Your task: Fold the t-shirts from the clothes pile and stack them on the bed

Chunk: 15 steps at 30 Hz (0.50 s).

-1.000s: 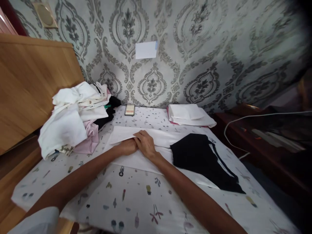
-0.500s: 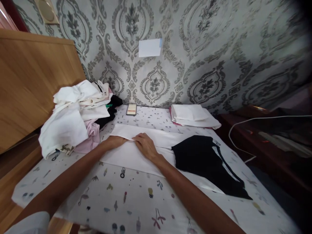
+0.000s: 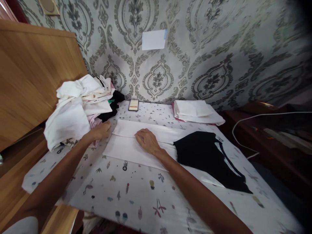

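A white garment (image 3: 136, 152), with two long panels like trouser legs, is spread flat across the bed. Over its right part lies a black garment piece (image 3: 200, 149) with a pale strip along its edge; whether the two are joined I cannot tell. My right hand (image 3: 147, 140) rests on the white cloth with curled fingers, pressing near the edge of the upper panel. Just left of the cloth's end, my left hand (image 3: 101, 130) is off the garment, near the clothes pile, its fingers bent and nothing seen in them.
A heap of white, pink and black clothes (image 3: 70, 117) is at the left by a wooden panel (image 3: 36, 74). Folded white cloths (image 3: 195, 110) lie at the back right. A small dark-framed box (image 3: 133, 105) stands near the wall. A white cable (image 3: 243, 117) hangs at the right.
My left hand has let go of the white garment's left edge and moved left and up. My right hand stays on the cloth, the panel edge now lying flatter.
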Each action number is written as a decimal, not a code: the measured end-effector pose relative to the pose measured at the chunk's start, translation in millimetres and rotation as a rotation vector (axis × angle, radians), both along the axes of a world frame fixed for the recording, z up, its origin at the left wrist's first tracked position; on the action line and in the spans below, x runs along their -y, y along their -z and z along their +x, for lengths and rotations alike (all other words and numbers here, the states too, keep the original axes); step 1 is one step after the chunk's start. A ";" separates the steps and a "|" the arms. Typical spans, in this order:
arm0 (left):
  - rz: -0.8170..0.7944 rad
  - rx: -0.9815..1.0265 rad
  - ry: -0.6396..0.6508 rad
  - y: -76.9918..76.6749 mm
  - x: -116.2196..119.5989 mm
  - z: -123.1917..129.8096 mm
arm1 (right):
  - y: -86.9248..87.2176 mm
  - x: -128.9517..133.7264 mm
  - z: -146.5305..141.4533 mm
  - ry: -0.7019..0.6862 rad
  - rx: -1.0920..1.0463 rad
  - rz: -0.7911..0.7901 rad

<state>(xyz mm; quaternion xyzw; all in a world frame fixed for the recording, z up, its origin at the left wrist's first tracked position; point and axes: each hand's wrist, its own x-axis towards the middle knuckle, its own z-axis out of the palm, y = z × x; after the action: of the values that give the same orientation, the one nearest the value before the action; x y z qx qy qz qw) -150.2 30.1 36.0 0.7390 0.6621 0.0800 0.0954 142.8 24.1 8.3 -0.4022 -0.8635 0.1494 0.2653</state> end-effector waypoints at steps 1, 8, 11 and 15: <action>0.023 0.011 0.011 -2.7 -0.1 6.2 | -3.5 1.3 -0.2 0.032 0.011 -0.023; 0.090 -0.010 0.182 20.5 -4.4 73.7 | -16.5 -3.2 36.3 0.270 0.306 -0.079; 0.027 -0.127 0.186 34.2 -8.2 83.1 | -14.3 -10.9 75.4 0.391 0.391 -0.222; 0.019 -0.201 0.184 40.3 -11.9 80.9 | -9.1 -18.3 113.5 0.473 0.383 -0.346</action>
<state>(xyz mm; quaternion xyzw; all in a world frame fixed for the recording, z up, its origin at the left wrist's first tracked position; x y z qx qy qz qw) -69.2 42.0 -4.4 0.8019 0.5968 0.0028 0.0288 256.2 42.4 17.5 -0.6507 -0.7425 0.1498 0.0537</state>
